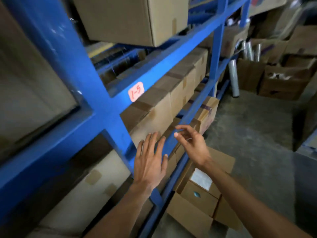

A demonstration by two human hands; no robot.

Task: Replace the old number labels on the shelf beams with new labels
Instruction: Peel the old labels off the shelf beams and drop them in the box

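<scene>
Both hands are empty: left hand (150, 163) flat with fingers spread before the blue beam (173, 143), right hand (192, 143) loosely curled beside it. Pink "1-5" label (136, 91) sits above-left; open floor (257, 134) right.

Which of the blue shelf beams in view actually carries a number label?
The middle beam, running diagonally above the row of taped cartons, carries the pink label handwritten "1-5", near the upright. The lower beam by the hands shows no label.
</scene>
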